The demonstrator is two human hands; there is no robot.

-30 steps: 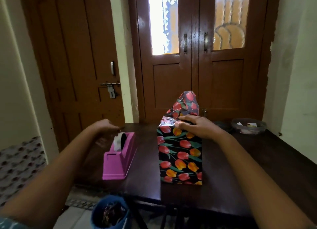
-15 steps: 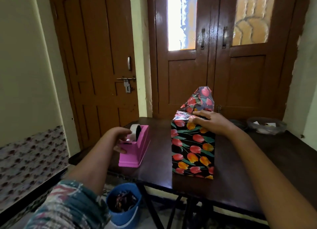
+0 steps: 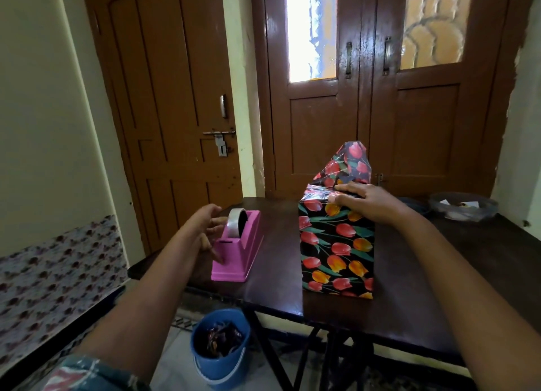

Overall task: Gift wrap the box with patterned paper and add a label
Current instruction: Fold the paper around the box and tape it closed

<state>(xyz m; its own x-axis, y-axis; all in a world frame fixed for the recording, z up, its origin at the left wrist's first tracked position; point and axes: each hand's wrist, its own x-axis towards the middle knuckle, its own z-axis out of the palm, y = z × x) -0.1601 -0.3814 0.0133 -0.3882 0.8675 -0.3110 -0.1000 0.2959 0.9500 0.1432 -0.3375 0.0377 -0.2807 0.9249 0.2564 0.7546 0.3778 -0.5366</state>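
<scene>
**Around the table**

A dark wooden table stands before a brown double door whose two upper panes are frosted glass. To the left is a single brown door with a metal latch at mid height. On the floor, near the table's left legs, a blue bucket holds dark scraps (too small to tell what). At the far right of the table sits a clear bowl. A floral-patterned surface runs along the left wall.
</scene>
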